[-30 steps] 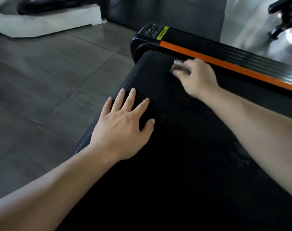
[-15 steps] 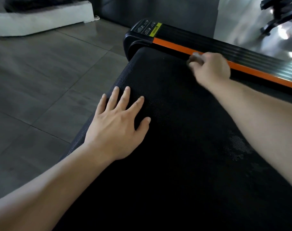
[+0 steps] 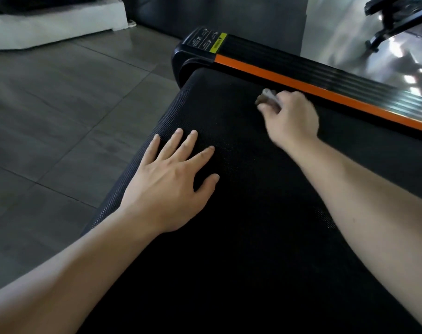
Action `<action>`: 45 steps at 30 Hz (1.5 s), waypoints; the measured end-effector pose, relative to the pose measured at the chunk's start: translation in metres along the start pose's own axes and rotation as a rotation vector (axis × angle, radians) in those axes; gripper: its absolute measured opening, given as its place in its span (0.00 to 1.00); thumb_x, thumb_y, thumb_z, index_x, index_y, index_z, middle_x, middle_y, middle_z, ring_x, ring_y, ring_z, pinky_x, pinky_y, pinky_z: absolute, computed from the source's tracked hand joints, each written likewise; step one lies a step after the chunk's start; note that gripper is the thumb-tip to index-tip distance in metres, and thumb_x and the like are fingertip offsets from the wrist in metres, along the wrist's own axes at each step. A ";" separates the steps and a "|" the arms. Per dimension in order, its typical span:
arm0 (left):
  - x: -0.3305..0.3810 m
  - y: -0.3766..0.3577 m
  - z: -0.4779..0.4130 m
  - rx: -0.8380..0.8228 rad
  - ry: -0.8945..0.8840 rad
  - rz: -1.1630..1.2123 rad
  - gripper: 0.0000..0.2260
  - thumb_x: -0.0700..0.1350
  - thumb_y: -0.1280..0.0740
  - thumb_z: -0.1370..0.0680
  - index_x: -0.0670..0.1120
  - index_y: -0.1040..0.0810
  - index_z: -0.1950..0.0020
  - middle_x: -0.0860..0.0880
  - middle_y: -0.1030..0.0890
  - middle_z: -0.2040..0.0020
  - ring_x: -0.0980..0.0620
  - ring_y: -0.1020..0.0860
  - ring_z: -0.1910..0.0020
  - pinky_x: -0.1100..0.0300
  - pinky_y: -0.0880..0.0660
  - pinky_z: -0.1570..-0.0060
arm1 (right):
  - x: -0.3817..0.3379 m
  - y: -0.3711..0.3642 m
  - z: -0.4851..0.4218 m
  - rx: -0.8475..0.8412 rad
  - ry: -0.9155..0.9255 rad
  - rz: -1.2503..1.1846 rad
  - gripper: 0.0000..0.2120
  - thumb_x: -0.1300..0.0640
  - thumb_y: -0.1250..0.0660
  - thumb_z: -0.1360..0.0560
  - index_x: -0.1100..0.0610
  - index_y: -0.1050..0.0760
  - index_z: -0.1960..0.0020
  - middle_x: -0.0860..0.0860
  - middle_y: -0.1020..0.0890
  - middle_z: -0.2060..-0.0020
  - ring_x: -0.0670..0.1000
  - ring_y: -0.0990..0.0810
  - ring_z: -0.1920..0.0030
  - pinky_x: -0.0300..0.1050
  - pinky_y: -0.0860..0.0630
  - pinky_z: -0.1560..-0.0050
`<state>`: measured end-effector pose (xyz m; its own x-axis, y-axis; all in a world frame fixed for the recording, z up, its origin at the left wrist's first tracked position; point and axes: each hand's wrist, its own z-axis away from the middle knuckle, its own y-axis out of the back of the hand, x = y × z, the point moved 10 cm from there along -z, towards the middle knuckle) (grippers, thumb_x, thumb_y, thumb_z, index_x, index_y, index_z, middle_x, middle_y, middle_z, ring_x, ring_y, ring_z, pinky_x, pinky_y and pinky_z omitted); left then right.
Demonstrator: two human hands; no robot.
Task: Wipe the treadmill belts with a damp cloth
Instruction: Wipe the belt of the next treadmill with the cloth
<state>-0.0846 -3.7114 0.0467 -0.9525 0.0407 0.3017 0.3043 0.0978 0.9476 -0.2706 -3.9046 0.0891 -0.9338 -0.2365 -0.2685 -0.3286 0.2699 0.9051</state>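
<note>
Evidently, the left hand (image 3: 166, 186) is pressing flat, fingers spread, steadying the belt (image 3: 253, 237) while the right hand (image 3: 289, 119) is gripping the cloth (image 3: 268, 97) to wipe.

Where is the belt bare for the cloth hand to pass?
Bare belt lies between left hand and right hand, back toward the camera, and ahead to the end cap. Crowded beside the orange rail, where the right hand grips the cloth.

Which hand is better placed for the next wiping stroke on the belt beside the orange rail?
Right. The right hand grips the cloth on the belt, close beside the orange rail. The left hand lies flat, fingers spread, near the belt's opposite edge and holds nothing.
</note>
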 end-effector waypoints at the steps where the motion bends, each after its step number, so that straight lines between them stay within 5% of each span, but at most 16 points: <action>1: 0.000 0.000 0.000 0.000 0.000 0.005 0.31 0.68 0.55 0.21 0.62 0.39 0.19 0.52 0.45 0.15 0.51 0.54 0.16 0.46 0.58 0.18 | -0.011 -0.002 0.011 -0.023 0.077 -0.030 0.15 0.40 0.34 0.21 0.53 0.23 0.54 0.49 0.24 0.57 0.51 0.25 0.60 0.45 0.33 0.63; 4: 0.000 0.002 0.000 0.007 0.004 0.012 0.31 0.68 0.55 0.21 0.62 0.38 0.19 0.52 0.44 0.15 0.51 0.53 0.16 0.46 0.58 0.18 | -0.003 0.003 0.017 -0.056 0.136 -0.005 0.16 0.40 0.35 0.21 0.52 0.26 0.56 0.48 0.25 0.59 0.51 0.25 0.61 0.45 0.33 0.64; 8: 0.000 0.001 0.000 0.004 0.004 0.011 0.31 0.68 0.54 0.21 0.61 0.38 0.19 0.52 0.44 0.15 0.51 0.53 0.16 0.46 0.58 0.18 | 0.026 0.016 0.000 0.023 -0.143 0.046 0.17 0.39 0.37 0.20 0.53 0.21 0.48 0.52 0.20 0.53 0.57 0.20 0.51 0.49 0.29 0.59; 14: 0.001 0.002 0.000 0.009 0.001 -0.001 0.32 0.68 0.54 0.21 0.61 0.36 0.19 0.51 0.43 0.16 0.50 0.52 0.16 0.45 0.57 0.18 | -0.050 0.013 0.074 -0.003 0.275 -0.004 0.19 0.39 0.38 0.20 0.54 0.25 0.56 0.50 0.25 0.60 0.53 0.26 0.60 0.47 0.31 0.62; 19: 0.000 0.001 0.000 0.013 0.002 0.001 0.30 0.67 0.53 0.20 0.61 0.37 0.19 0.51 0.43 0.16 0.50 0.51 0.16 0.45 0.57 0.18 | 0.024 0.029 0.027 0.013 -0.091 0.104 0.18 0.41 0.40 0.19 0.54 0.21 0.45 0.55 0.21 0.50 0.60 0.20 0.48 0.50 0.28 0.54; 22: 0.000 0.000 -0.001 0.008 0.003 -0.010 0.31 0.67 0.53 0.21 0.61 0.37 0.19 0.51 0.43 0.16 0.50 0.51 0.16 0.45 0.56 0.18 | -0.009 0.026 0.053 -0.004 -0.056 0.131 0.14 0.45 0.38 0.19 0.52 0.21 0.41 0.54 0.22 0.44 0.59 0.25 0.41 0.55 0.31 0.42; 26: 0.001 0.002 -0.001 0.006 0.009 -0.004 0.32 0.68 0.54 0.22 0.61 0.36 0.20 0.51 0.43 0.16 0.50 0.51 0.16 0.45 0.57 0.18 | -0.041 0.019 0.090 -0.091 0.157 0.016 0.10 0.46 0.37 0.19 0.52 0.24 0.51 0.50 0.24 0.51 0.55 0.27 0.49 0.53 0.32 0.47; 32: 0.000 0.000 -0.001 0.014 0.006 -0.013 0.31 0.68 0.53 0.21 0.60 0.36 0.20 0.51 0.42 0.16 0.50 0.50 0.16 0.45 0.55 0.18 | 0.013 0.033 0.059 -0.013 -0.173 0.044 0.13 0.45 0.38 0.19 0.53 0.23 0.42 0.55 0.23 0.44 0.61 0.25 0.41 0.56 0.29 0.43; 38: -0.001 0.000 -0.001 0.003 0.002 -0.023 0.31 0.67 0.52 0.21 0.60 0.36 0.20 0.50 0.42 0.16 0.49 0.50 0.16 0.44 0.55 0.18 | -0.055 0.028 0.124 -0.105 0.241 -0.070 0.12 0.44 0.35 0.22 0.50 0.31 0.59 0.48 0.27 0.59 0.54 0.24 0.60 0.47 0.29 0.63; 42: -0.001 0.000 -0.001 0.004 0.007 -0.007 0.28 0.66 0.50 0.19 0.60 0.36 0.20 0.51 0.42 0.16 0.50 0.51 0.16 0.44 0.56 0.18 | 0.017 0.037 0.075 -0.025 -0.081 0.023 0.13 0.43 0.37 0.20 0.53 0.25 0.53 0.53 0.22 0.54 0.60 0.20 0.52 0.47 0.33 0.60; 45: -0.001 0.000 -0.002 -0.007 0.006 -0.007 0.27 0.64 0.48 0.18 0.60 0.36 0.19 0.50 0.43 0.16 0.50 0.51 0.16 0.44 0.56 0.18 | -0.017 0.035 0.110 0.013 0.002 -0.014 0.13 0.43 0.34 0.21 0.52 0.25 0.54 0.52 0.23 0.55 0.57 0.21 0.55 0.47 0.31 0.60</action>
<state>-0.0837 -3.7133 0.0464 -0.9546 0.0342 0.2959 0.2978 0.0908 0.9503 -0.2813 -3.7888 0.0892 -0.9288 -0.2420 -0.2807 -0.3437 0.2788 0.8967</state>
